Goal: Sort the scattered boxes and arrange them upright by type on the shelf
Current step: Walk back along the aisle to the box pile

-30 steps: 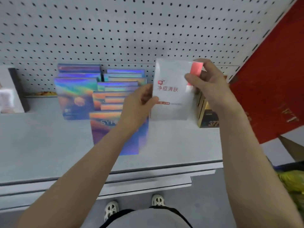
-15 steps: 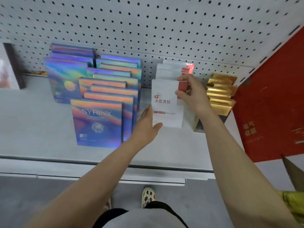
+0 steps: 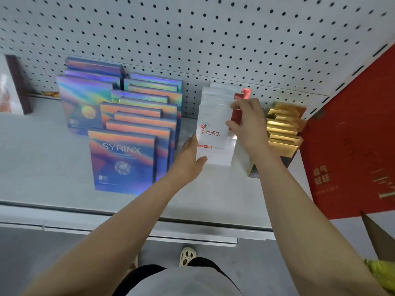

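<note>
A white box with red print (image 3: 215, 137) stands upright on the grey shelf (image 3: 42, 163), at the front of a short row of like white boxes (image 3: 218, 92). My right hand (image 3: 248, 124) pinches its upper right edge between thumb and fingers. My left hand (image 3: 188, 161) holds its lower left corner, thumb on the front face. Left of it stand two rows of iridescent SYRINX boxes (image 3: 121, 159). To the right stands a row of gold boxes (image 3: 284, 124).
A perforated back panel (image 3: 192, 39) rises behind the rows. A red board (image 3: 352, 146) closes the shelf's right end. At the far left stands a dark-edged box (image 3: 12, 86). A yellow-green bag (image 3: 382, 272) shows at the lower right.
The white box went from held up in the air to standing on the shelf in front of the white row. Both hands stayed on it, and the view tilted downward.
</note>
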Motion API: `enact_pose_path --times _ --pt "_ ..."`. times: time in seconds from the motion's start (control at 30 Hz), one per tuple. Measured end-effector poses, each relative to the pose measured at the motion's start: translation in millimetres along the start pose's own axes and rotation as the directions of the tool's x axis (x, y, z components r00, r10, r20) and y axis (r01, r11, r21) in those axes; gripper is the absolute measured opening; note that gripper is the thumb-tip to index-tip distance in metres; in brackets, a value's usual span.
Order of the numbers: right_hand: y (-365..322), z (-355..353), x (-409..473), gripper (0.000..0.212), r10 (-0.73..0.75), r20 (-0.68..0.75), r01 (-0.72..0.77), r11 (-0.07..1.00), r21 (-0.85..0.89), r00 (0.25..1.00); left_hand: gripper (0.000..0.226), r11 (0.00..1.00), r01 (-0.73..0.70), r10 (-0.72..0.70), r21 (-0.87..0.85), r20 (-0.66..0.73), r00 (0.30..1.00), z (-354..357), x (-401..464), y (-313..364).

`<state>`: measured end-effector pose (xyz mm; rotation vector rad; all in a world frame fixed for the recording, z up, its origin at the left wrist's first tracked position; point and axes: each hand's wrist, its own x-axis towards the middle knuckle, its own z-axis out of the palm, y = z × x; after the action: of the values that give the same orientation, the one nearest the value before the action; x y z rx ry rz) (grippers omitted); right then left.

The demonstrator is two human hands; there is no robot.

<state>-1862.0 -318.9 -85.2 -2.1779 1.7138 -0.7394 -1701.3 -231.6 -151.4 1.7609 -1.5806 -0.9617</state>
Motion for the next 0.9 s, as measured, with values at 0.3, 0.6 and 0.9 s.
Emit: enact_pose_path --times 0.3,0.6,0.9 --pt "-9 -12 -9 0.040 -0.097 -0.049 0.091 0.990 -0.107 0.994 0.057 0.996 -0.085 0.088 0.033 -0.079 0.993 -16 -14 15" --pt "-84 16 -59 0.022 -0.293 -0.121 0.311 0.931 0.191 0.949 0.026 0.955 -0.268 0.168 -0.122 -0.522 0.836 -101 -113 -12" --pt "-231 138 -134 0.018 -0.590 0.132 0.529 0.786 0.319 0.797 0.025 0.960 0.047 -0.249 -0.276 -0.762 0.598 -194 -257 -145"
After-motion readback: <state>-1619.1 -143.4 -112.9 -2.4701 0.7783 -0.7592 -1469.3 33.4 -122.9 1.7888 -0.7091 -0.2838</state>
